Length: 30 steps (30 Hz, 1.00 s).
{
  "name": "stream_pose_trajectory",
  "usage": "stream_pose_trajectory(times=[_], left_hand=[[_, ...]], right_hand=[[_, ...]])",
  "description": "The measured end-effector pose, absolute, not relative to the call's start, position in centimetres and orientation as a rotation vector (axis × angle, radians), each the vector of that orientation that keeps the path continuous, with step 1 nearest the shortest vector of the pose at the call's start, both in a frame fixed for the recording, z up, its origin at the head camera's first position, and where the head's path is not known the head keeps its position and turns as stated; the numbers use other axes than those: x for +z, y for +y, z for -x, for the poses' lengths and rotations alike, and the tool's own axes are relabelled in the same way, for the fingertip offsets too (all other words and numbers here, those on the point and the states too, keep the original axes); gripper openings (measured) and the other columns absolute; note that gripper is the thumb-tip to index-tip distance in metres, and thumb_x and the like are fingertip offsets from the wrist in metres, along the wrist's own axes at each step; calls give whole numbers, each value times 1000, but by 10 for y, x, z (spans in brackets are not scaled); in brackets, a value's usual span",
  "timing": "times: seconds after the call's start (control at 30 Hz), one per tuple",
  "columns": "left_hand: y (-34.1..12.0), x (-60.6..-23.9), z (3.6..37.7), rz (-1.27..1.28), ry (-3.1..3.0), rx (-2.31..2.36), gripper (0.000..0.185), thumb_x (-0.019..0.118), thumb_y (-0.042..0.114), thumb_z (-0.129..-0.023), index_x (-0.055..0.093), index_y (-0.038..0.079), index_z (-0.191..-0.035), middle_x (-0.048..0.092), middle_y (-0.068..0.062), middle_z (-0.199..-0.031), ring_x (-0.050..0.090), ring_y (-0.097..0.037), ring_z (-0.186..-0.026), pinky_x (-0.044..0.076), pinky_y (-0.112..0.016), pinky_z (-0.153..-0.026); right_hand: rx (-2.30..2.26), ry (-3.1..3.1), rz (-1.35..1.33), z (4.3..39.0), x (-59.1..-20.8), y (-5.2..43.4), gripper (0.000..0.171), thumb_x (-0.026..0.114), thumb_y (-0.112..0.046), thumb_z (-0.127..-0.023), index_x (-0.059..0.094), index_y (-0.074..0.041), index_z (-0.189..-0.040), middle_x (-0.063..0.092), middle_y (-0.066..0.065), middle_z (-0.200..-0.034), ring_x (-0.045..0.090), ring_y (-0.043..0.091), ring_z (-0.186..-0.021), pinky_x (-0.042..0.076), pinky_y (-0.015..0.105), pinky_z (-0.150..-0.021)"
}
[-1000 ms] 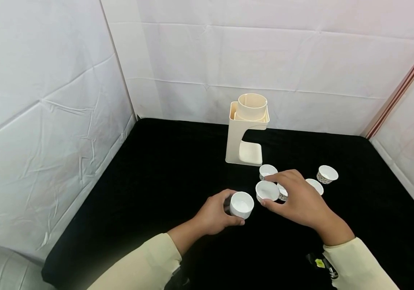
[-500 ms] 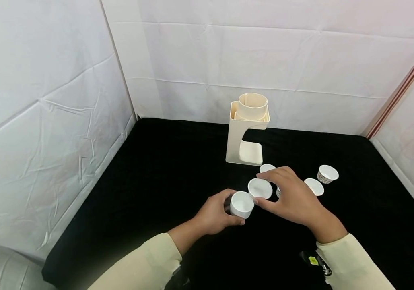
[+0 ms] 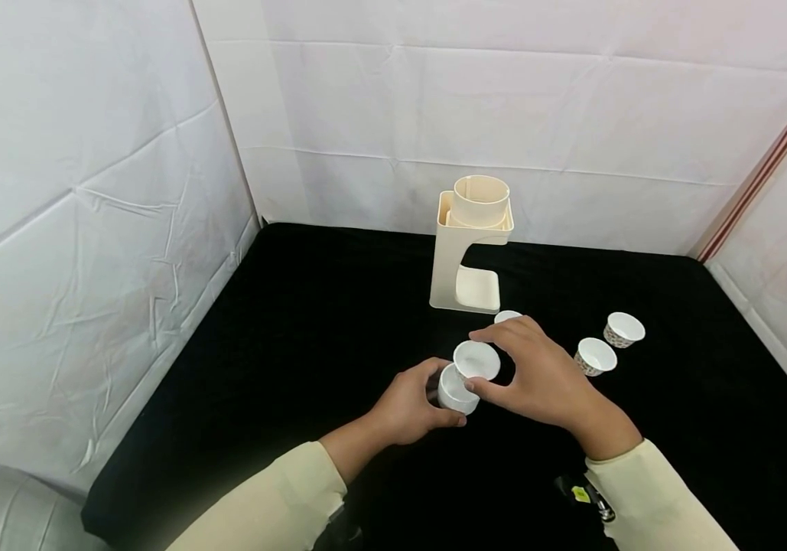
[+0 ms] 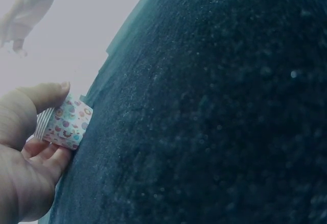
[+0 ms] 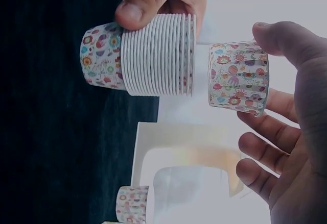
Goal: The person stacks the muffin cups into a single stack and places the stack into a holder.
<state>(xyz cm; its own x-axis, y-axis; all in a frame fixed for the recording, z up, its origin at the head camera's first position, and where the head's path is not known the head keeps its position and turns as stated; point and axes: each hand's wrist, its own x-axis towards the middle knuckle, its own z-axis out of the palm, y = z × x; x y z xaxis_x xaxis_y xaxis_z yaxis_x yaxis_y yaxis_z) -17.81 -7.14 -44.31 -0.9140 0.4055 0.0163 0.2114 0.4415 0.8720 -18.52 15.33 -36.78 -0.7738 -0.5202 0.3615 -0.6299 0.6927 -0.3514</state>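
My left hand (image 3: 415,403) grips a stack of small patterned paper cups (image 3: 452,392) that stands on the black table (image 3: 310,321). My right hand (image 3: 512,372) pinches a single paper cup (image 3: 477,360) between thumb and fingers, just above the stack's open top. The right wrist view shows this single cup (image 5: 237,76) a small gap away from the ribbed rims of the stack (image 5: 148,55), with the left thumb across the stack. In the left wrist view the left hand (image 4: 25,157) wraps the floral stack (image 4: 64,123).
A cream cup dispenser stand (image 3: 472,245) rises behind the hands, near the back wall. Three loose cups lie to the right: one (image 3: 507,315) behind my right hand, one (image 3: 595,357) beside it, one (image 3: 623,329) farther right. White walls enclose the table.
My right hand has carried its cup left and slightly up, from beside the stack to just over it. The left hand and the stack have stayed in place.
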Motion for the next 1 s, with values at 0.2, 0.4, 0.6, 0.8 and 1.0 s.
stream_pose_trajectory(times=[0.2, 0.4, 0.6, 0.8, 1.0], left_hand=[[-72, -442, 177, -540, 2491, 1477, 71, 91, 16, -80, 53, 11, -140, 60, -6, -134, 63, -23, -121, 54, -24, -94], [-73, -442, 177, -529, 2458, 1503, 70, 90, 15, -81, 53, 9, -140, 59, -5, -133, 62, -22, -122, 54, -24, -94], [-73, -442, 176, -530, 2469, 1486, 68, 90, 17, -81, 54, 9, -139, 60, -4, -132, 62, -21, -123, 53, -25, -97], [-72, -443, 177, -525, 2456, 1511, 67, 90, 15, -81, 54, 10, -138, 60, -5, -133, 62, -22, -123, 53, -24, -96], [-72, -444, 177, -530, 2475, 1498, 67, 90, 17, -81, 54, 10, -138, 60, -3, -131, 62, -22, -123, 53, -25, -97]], right_hand=[[703, -2655, -960, 185, -369, 148, 57, 89, -40, -78, 70, -15, -126, 67, -3, -120, 53, 20, -121, 55, 46, -92], [727, -2673, -980, 183, -372, 144, 57, 89, -39, -79, 69, -12, -126, 67, -2, -122, 56, 20, -117, 53, 45, -97], [727, -2709, -977, 182, -380, 142, 56, 88, -41, -80, 69, -15, -126, 66, -4, -121, 55, 16, -113, 54, 42, -93], [728, -2737, -970, 182, -387, 141, 57, 88, -41, -80, 69, -15, -126, 66, -4, -120, 56, 17, -116, 53, 45, -98], [726, -2748, -969, 183, -393, 141, 56, 88, -40, -79, 69, -15, -125, 66, -3, -121, 56, 19, -119, 51, 46, -101]])
